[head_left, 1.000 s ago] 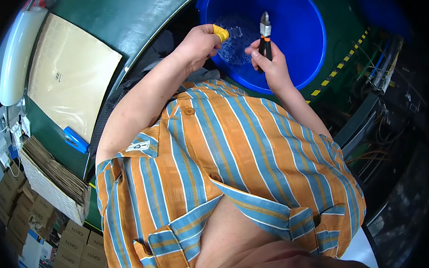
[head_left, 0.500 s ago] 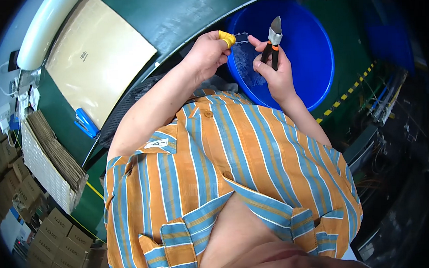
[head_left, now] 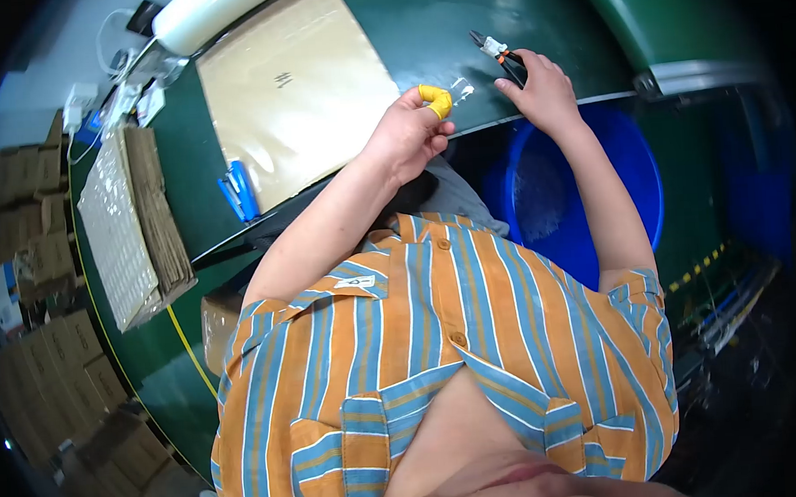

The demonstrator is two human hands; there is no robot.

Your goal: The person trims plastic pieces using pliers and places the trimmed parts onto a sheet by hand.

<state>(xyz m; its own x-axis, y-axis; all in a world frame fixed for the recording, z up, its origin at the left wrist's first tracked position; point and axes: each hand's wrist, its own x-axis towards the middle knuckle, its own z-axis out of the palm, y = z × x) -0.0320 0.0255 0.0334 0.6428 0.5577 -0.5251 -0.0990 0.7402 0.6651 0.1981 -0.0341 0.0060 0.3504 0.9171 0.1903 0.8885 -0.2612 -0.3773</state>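
My left hand (head_left: 410,135), with yellow coverings on its fingertips, is closed in a pinch at the table's front edge. It holds a small clear plastic frame-like part (head_left: 462,90) with little tabs along its sides, seen against the dark green table. To the right, my right hand (head_left: 543,88) is over the table with its fingers round the black handles of a pair of side cutters (head_left: 501,54). The cutters have orange bands and a white wrapping near the joint, and their jaws point up and left. Whether the cutters rest on the table I cannot tell.
A blue bucket (head_left: 655,176) with whitish scraps inside stands below the table edge. Left on the green table (head_left: 432,31) are a large tan sheet (head_left: 300,101), a blue stapler (head_left: 238,192) and a white roll (head_left: 215,15). Stacked cardboard (head_left: 157,207) and boxes (head_left: 54,374) stand farther left.
The view has shifted. My right hand has moved with the cutters from above the bucket to over the table. My left hand, still pinching the part, is now at the table edge.
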